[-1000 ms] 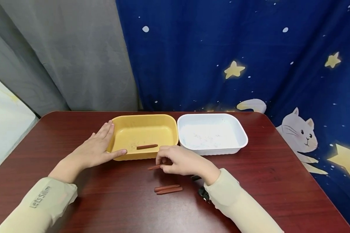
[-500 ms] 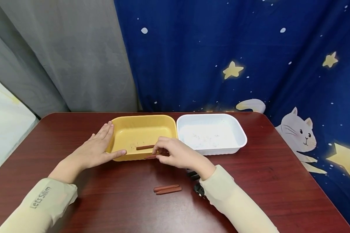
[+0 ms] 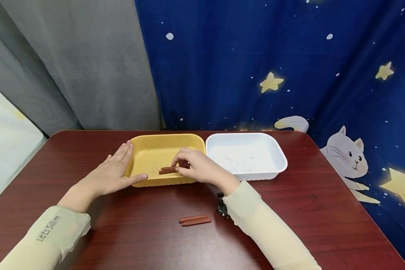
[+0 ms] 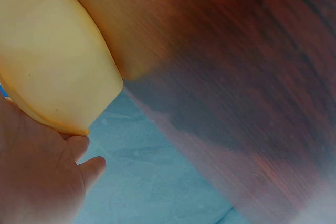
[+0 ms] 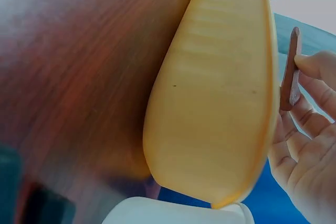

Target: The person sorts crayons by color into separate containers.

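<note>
In the head view my right hand [image 3: 197,166] is over the front part of a yellow plastic tray [image 3: 165,139], pinching a reddish-brown crayon [image 5: 291,69] between thumb and fingers. A second brown crayon [image 3: 165,172] lies on the tray floor just below, partly covered by the hand in this view. My left hand [image 3: 113,172] rests along the tray's left side, fingers straight against the rim and thumb on the front edge. Nearer the table's front, two more brown crayons [image 3: 196,222] lie side by side.
A white tray [image 3: 280,157] stands right up against the yellow one, with small specks on its floor. Both are near the far edge of the dark red wooden table [image 3: 138,232]. Grey and blue star-patterned curtains [image 3: 222,75] hang behind.
The right hand has carried its crayon from in front of the yellow tray, up over the front rim and into it. My left hand has stayed in place.
</note>
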Tool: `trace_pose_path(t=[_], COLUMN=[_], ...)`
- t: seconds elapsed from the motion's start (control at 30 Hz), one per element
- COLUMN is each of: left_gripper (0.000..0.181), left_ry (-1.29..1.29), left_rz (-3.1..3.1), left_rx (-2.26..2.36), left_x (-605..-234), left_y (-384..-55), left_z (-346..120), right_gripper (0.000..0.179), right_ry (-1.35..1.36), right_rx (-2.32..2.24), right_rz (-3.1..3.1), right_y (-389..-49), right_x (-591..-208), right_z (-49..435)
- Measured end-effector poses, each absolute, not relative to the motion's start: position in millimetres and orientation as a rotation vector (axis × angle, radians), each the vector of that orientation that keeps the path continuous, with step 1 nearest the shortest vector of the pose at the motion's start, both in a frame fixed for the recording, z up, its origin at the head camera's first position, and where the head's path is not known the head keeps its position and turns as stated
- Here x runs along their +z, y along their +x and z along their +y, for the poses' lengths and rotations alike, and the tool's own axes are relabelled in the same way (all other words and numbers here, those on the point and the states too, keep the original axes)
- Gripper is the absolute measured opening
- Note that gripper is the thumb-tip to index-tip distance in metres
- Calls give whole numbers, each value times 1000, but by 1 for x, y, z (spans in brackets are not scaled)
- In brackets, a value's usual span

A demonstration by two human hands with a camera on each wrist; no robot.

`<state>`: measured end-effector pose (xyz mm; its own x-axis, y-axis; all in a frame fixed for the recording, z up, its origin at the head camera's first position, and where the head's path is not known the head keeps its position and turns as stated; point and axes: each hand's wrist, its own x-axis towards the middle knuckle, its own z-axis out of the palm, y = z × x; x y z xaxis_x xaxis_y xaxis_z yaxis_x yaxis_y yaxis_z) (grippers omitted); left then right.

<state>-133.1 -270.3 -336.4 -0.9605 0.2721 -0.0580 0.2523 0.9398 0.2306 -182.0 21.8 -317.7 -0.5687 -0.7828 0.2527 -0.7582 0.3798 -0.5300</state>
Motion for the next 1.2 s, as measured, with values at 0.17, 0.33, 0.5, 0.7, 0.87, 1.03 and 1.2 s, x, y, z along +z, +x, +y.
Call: trace_pose_path(t=[0.17, 0.33, 0.5, 0.7, 0.87, 1.03, 1.2], left_gripper=[115, 115, 116, 115, 115, 115, 115], left_ry=[408, 400, 393, 392, 385, 389, 395], left_rz=[3011, 3005, 3003, 3002, 3004, 3011, 3015], left_rx=[330, 329, 332, 328, 320, 320, 320], left_x=[-334, -332, -332, -334, -335, -335, -335], left_y=[-133, -132, -132, -133, -132, -130, -130], left_z=[-270, -269, -270, -269, -271, -271, -270], right_gripper=[11, 11, 11, 11, 10, 10, 8], right_ry=[-1372, -1298, -1307, -1237, -1135, -1100, -1101], right_rx=[-1004, -1036, -999, -945, -912, -863, -755], right_rz=[2557, 2538, 2524, 2532, 2529, 2521, 2557], right_y=[-194, -206, -216, -225, -228, -229, -229], right_x=[-320, -323, -327, -333, -340, -344, -345], right_z=[12, 4, -7, -17, -21, -22, -23])
